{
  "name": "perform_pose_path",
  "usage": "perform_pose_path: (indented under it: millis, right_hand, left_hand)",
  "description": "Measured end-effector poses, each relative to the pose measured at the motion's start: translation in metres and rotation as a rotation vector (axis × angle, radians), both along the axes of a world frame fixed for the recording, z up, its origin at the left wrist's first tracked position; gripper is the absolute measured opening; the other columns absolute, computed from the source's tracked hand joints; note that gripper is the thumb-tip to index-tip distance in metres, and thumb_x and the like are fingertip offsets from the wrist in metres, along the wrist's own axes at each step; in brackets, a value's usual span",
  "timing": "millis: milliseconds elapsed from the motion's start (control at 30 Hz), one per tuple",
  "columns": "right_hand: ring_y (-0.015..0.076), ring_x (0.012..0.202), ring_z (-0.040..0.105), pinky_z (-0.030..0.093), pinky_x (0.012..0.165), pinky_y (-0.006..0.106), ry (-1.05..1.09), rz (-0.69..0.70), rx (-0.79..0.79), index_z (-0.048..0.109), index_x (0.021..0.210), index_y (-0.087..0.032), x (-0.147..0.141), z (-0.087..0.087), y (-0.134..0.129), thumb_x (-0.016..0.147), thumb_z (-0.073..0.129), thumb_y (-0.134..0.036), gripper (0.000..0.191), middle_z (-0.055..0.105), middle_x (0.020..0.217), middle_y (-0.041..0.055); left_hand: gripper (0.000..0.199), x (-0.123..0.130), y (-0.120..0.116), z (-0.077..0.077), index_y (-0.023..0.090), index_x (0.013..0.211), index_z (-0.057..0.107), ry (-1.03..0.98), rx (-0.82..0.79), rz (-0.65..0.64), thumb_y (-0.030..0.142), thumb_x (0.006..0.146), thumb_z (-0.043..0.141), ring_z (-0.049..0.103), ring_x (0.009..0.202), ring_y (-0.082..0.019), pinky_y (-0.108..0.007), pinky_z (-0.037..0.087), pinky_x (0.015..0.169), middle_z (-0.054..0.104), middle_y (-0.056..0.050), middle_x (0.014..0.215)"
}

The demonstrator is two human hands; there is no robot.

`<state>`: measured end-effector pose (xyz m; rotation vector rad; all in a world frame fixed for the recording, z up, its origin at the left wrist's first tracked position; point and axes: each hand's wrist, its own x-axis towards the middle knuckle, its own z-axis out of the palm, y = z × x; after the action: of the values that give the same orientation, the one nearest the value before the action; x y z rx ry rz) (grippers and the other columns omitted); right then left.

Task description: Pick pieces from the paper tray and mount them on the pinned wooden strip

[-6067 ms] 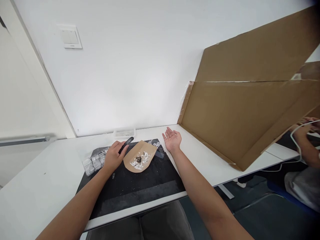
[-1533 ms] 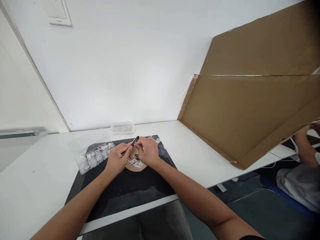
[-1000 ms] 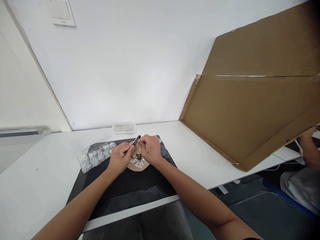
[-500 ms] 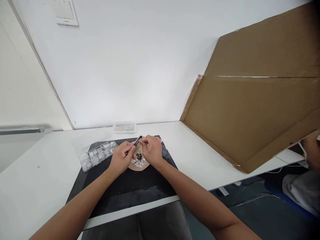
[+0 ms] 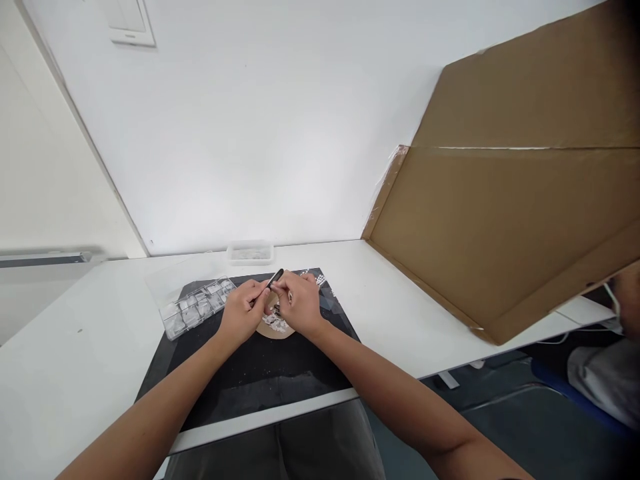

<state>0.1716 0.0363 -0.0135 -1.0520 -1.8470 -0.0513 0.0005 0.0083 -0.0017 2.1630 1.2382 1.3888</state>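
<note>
A small dark, slim tool point(image 5: 275, 277) points up and to the right, with my left hand point(image 5: 243, 308) closed round its lower part. My right hand point(image 5: 301, 303) meets it from the right, thumb and fingers pinched together by the tool; whatever is between them is too small to make out. Below both hands lies a round tan piece point(image 5: 273, 333) bearing white flakes point(image 5: 276, 321) and some dark bits, partly covered by my right hand. It rests on a black mat point(image 5: 260, 373).
A clear compartment box point(image 5: 197, 308) with several white packets lies left of my hands. Behind stands a small translucent tray point(image 5: 250, 253) near the wall. A large cardboard sheet point(image 5: 500, 233) rises at the right, with another person's hand point(image 5: 627, 300) beyond it.
My right hand has shifted slightly left and down, its fingers now closer to my left fingertips and the tool. The view has tilted a little.
</note>
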Motion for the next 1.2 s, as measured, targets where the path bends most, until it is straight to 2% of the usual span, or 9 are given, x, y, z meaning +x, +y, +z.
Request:
perform_pose_path:
  millis: [67,233,367,500,733,933,1200]
  right_hand:
    - [0.0174,0.073,0.064,0.036,0.085,0.037,0.009,-0.015,-0.001,0.057,0.081,-0.023,-0.0016,0.0014,-0.0002,0.103,0.055,-0.027,0.023,0.071,0.078,-0.0003]
    - [0.0182,0.072,0.064,0.036,0.087,0.039,0.043,-0.066,-0.001,0.055,0.083,-0.022,0.0006,0.0029,0.0034,0.105,0.05,-0.027,0.023,0.071,0.079,0.0009]
    - [0.0174,0.072,0.064,0.037,0.086,0.037,0.006,-0.023,0.004,0.056,0.082,-0.023,-0.0002,0.0008,0.0016,0.101,0.056,-0.026,0.02,0.071,0.078,-0.0003]
    - [0.0177,0.071,0.064,0.035,0.086,0.038,0.045,-0.071,0.017,0.055,0.085,-0.023,0.0012,0.0028,0.0032,0.103,0.054,-0.025,0.019,0.072,0.079,0.0004]
    - [0.0168,0.072,0.064,0.036,0.085,0.037,0.0,-0.018,0.025,0.056,0.083,-0.023,0.0022,0.0022,0.0006,0.101,0.056,-0.026,0.018,0.07,0.078,-0.0011]
    - [0.0181,0.071,0.062,0.035,0.086,0.039,0.038,-0.076,0.013,0.054,0.084,-0.023,0.0064,0.0048,0.005,0.105,0.051,-0.026,0.021,0.07,0.079,0.0008]
    - [0.0173,0.071,0.062,0.036,0.084,0.036,-0.023,0.011,0.017,0.056,0.08,-0.023,-0.002,0.002,-0.0024,0.102,0.055,-0.027,0.022,0.07,0.077,-0.0001]
  left_hand:
    - [0.047,-0.0007,0.0002,0.001,0.021,0.065,0.073,0.001,-0.001,0.001,0.036,0.104,0.053,0.065,0.069,-0.017,-0.029,0.05,0.067,0.067,-0.003,0.071]
    - [0.037,-0.0008,0.0002,0.0001,0.021,0.084,0.079,0.0,-0.011,-0.012,0.034,0.105,0.052,0.065,0.068,-0.017,-0.03,0.05,0.068,0.068,-0.002,0.07]
    - [0.041,-0.0014,0.001,-0.0013,0.021,0.073,0.076,0.004,-0.008,-0.023,0.034,0.104,0.053,0.065,0.068,-0.017,-0.03,0.048,0.066,0.068,-0.003,0.071]
    - [0.045,-0.0009,-0.0001,0.0016,0.021,0.069,0.075,0.01,0.002,-0.031,0.034,0.105,0.052,0.066,0.07,-0.017,-0.03,0.05,0.069,0.068,-0.004,0.073]
    - [0.043,0.0008,-0.0023,0.0031,0.021,0.072,0.075,0.009,0.01,-0.034,0.036,0.105,0.052,0.066,0.07,-0.018,-0.03,0.05,0.067,0.068,-0.004,0.072]
    - [0.042,0.0011,-0.0019,0.0024,0.021,0.075,0.077,0.014,0.014,-0.028,0.035,0.105,0.051,0.066,0.071,-0.018,-0.031,0.051,0.069,0.068,-0.004,0.072]
    - [0.041,-0.0002,0.0001,0.0012,0.021,0.073,0.075,0.007,0.031,-0.004,0.034,0.105,0.052,0.066,0.071,-0.018,-0.031,0.05,0.07,0.067,-0.004,0.071]
